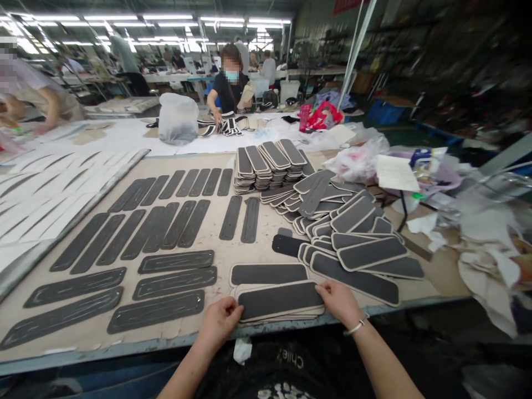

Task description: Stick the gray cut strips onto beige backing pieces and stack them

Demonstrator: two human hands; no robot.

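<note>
A long dark grey panel with a beige border (280, 300) lies on top of a small stack at the table's front edge. My left hand (222, 318) pinches its left end, and my right hand (339, 302), with a bracelet at the wrist, pinches the right end. Just behind the stack lies another bordered panel (268, 274). To the right, a loose heap of bordered panels (369, 252) spreads over the table. Plain dark grey strips (172, 280) with shiny lines on them are laid out in rows on the left. What lies under my fingertips is partly hidden.
Neat stacks of bordered panels (270, 158) stand at the back. A lilac basket (451, 180), plastic bags (359, 158) and scraps crowd the right side. White sheets (50, 188) cover the left. Across the table, a masked co-worker (228, 88) handles pieces beside a white bag (178, 119).
</note>
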